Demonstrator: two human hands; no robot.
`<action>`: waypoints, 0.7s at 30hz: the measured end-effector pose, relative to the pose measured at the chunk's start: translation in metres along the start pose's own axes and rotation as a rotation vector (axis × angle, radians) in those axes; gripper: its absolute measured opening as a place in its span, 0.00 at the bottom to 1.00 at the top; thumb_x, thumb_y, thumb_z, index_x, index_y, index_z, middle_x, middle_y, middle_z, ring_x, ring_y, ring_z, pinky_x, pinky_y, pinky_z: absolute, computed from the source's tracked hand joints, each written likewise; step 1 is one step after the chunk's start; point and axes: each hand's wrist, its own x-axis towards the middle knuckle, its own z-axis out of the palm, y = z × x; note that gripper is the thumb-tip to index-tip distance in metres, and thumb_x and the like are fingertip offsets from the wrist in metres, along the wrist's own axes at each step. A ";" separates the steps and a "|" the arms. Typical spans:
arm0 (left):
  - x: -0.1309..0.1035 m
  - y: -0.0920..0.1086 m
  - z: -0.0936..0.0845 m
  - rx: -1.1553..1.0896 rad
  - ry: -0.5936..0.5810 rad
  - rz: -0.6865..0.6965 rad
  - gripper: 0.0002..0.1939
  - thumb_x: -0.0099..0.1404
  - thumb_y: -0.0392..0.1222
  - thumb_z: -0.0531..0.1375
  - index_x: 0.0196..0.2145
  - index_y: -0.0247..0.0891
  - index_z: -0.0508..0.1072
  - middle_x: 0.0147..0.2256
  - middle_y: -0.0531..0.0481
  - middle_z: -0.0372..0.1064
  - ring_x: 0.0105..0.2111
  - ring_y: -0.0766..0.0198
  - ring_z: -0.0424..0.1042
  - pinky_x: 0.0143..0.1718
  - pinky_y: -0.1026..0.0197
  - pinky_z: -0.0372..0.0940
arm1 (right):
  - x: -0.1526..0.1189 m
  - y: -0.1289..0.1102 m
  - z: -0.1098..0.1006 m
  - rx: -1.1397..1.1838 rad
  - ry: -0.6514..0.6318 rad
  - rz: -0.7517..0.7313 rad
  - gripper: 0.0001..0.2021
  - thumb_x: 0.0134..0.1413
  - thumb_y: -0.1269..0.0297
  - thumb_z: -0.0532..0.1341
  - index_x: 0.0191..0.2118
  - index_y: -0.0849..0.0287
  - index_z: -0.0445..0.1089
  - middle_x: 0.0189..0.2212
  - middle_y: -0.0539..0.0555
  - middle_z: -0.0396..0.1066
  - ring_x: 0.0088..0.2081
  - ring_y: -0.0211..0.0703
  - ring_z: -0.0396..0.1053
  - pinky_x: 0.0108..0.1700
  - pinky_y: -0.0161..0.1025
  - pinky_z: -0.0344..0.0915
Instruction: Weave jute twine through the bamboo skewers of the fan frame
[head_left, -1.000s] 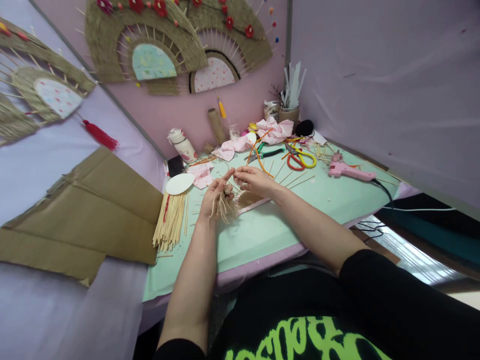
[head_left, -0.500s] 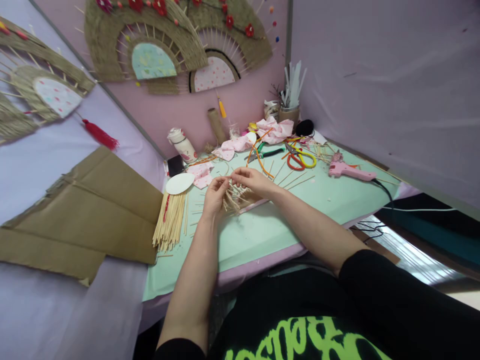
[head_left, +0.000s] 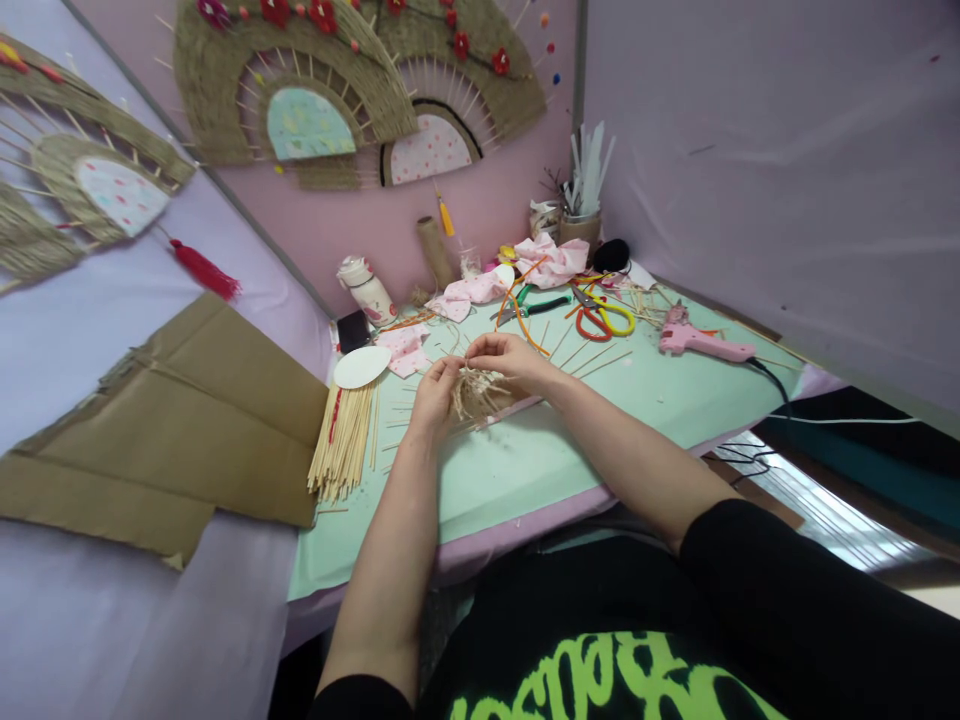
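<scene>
Both my hands meet fingertip to fingertip over the middle of the table. My left hand (head_left: 433,395) pinches pale, frayed twine (head_left: 476,393), which hangs in a loose tangle under the fingers. From the right, my right hand (head_left: 511,358) pinches the same twine close to the left fingertips; the exact spot is too small to make out. Beneath them lies a half-round fan base (head_left: 517,405) with a pinkish edge, partly covered by the twine and my hands. Thin wooden sticks (head_left: 600,362) spread out from around it on the pale green tabletop (head_left: 517,475).
Left of my hands lie a bundle of sticks (head_left: 341,445), a white oval (head_left: 363,367) and propped cardboard (head_left: 172,430). Behind are pliers (head_left: 547,305), scissors (head_left: 596,318) and a bottle (head_left: 367,290). A corded pink glue gun (head_left: 705,342) rests at right. Finished fans (head_left: 214,110) hang on the wall.
The twine under my fingers now hangs wider and looser. My hands stay together, with only small finger movements. The whole view has shifted very slightly.
</scene>
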 end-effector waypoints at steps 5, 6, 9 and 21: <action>0.000 0.001 0.001 -0.083 0.004 -0.023 0.14 0.49 0.44 0.65 0.31 0.34 0.70 0.26 0.53 0.69 0.25 0.69 0.67 0.29 0.65 0.61 | 0.001 0.000 0.000 0.003 0.064 -0.024 0.11 0.37 0.63 0.67 0.29 0.61 0.69 0.25 0.48 0.70 0.29 0.33 0.66 0.36 0.35 0.62; 0.000 0.002 0.001 -0.082 0.001 -0.035 0.13 0.48 0.43 0.66 0.31 0.34 0.70 0.26 0.54 0.69 0.25 0.70 0.67 0.29 0.66 0.61 | 0.001 0.000 0.000 -0.005 0.072 -0.032 0.10 0.37 0.64 0.67 0.29 0.61 0.69 0.25 0.47 0.69 0.29 0.33 0.66 0.37 0.35 0.62; -0.001 0.002 0.001 -0.059 -0.024 -0.077 0.12 0.47 0.40 0.66 0.30 0.34 0.71 0.25 0.54 0.69 0.23 0.70 0.67 0.27 0.66 0.61 | 0.001 0.001 -0.001 -0.050 0.082 -0.059 0.08 0.38 0.65 0.66 0.28 0.61 0.69 0.25 0.47 0.68 0.29 0.33 0.65 0.38 0.36 0.62; -0.003 0.003 -0.004 -0.085 -0.118 -0.175 0.14 0.44 0.41 0.68 0.28 0.33 0.71 0.26 0.51 0.71 0.23 0.71 0.68 0.26 0.67 0.61 | 0.000 0.004 -0.012 -0.099 -0.046 -0.063 0.10 0.42 0.62 0.66 0.33 0.59 0.70 0.30 0.49 0.69 0.32 0.35 0.66 0.40 0.36 0.61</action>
